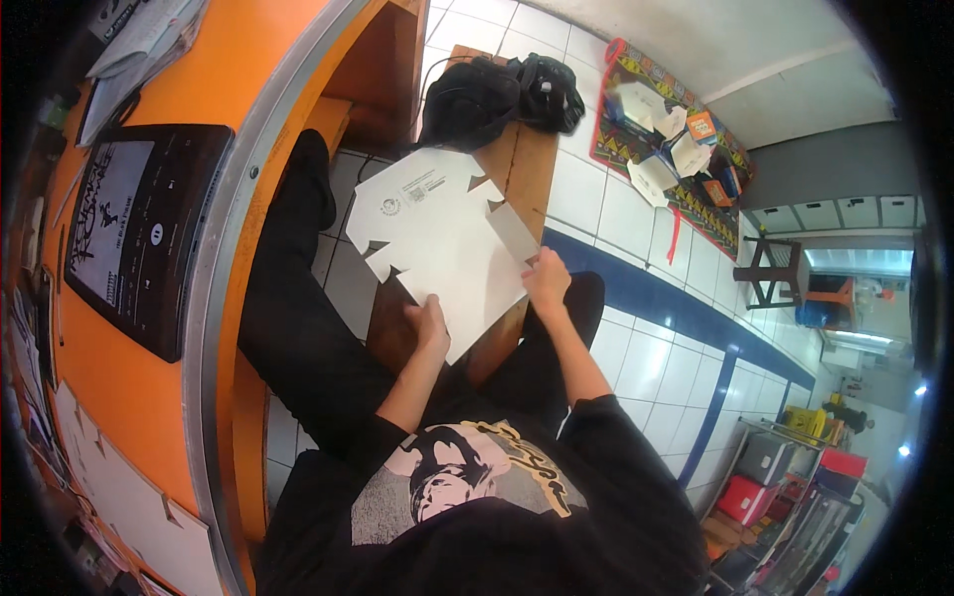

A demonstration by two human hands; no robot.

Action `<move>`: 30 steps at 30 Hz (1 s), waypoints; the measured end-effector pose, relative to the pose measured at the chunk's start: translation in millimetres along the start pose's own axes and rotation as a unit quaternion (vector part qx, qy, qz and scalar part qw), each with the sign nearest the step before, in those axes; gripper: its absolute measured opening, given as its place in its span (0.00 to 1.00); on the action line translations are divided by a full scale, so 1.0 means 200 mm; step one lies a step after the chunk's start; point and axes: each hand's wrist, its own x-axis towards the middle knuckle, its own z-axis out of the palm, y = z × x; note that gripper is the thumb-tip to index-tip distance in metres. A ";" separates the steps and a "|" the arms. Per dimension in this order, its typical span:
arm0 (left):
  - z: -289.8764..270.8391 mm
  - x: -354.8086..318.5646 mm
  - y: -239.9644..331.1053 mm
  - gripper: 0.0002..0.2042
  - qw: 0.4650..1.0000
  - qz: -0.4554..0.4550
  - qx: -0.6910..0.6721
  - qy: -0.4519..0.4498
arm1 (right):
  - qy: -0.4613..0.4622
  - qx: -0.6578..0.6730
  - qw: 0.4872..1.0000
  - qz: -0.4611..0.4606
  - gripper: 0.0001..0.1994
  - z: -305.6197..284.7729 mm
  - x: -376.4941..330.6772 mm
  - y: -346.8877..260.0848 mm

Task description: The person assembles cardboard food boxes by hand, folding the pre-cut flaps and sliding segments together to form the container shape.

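A flat white cardboard box blank [437,238] with notched edges and small dark print lies tilted above my lap, over a wooden bench [532,164]. My left hand [429,325] grips its near left edge, thumb on top and the other fingers mostly hidden underneath. At the right edge, my right hand [547,283] pinches the blank beside a side flap [514,232] that looks bent, its shade greyer than the main panel.
An orange table [268,60] with a metal edge runs along my left, bearing a tablet [149,233] and another white blank [129,487]. Black bags [477,99] sit at the bench's far end. Folded boxes [686,149] lie on a patterned mat; a dark stool [770,270] stands beyond.
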 end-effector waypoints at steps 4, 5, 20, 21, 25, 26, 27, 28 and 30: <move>-0.08 -0.01 -0.08 0.29 0.985 0.039 0.146 -0.081 | 0.186 -0.045 0.976 -0.100 0.09 0.16 -0.14 -0.06; -0.09 -0.03 -0.08 0.30 0.972 0.067 0.196 -0.107 | 0.217 -0.089 0.965 -0.119 0.08 0.18 -0.16 -0.06; -0.17 0.08 -0.17 0.39 0.923 0.163 0.291 -0.191 | 0.145 0.042 0.988 -0.040 0.13 0.09 -0.21 -0.06; -0.17 0.05 -0.12 0.39 0.923 0.163 0.288 -0.194 | 0.126 0.099 0.987 0.001 0.14 0.09 -0.17 -0.02; -0.17 0.01 0.02 0.41 0.866 0.186 0.402 -0.230 | 0.019 0.076 0.994 0.082 0.17 0.04 -0.06 0.01; -0.16 0.02 0.04 0.41 0.862 0.190 0.418 -0.213 | 0.018 0.077 0.994 0.080 0.17 0.03 -0.04 0.00; -0.17 0.04 0.04 0.41 0.863 0.190 0.419 -0.210 | 0.027 0.109 0.991 0.068 0.16 0.02 -0.03 -0.01; -0.17 0.07 0.05 0.41 0.884 0.209 0.377 -0.180 | 0.036 0.141 0.988 0.057 0.16 0.00 -0.02 -0.03; -0.17 0.07 0.09 0.39 0.905 0.217 0.348 -0.114 | 0.056 0.150 0.985 0.065 0.16 0.00 -0.01 -0.07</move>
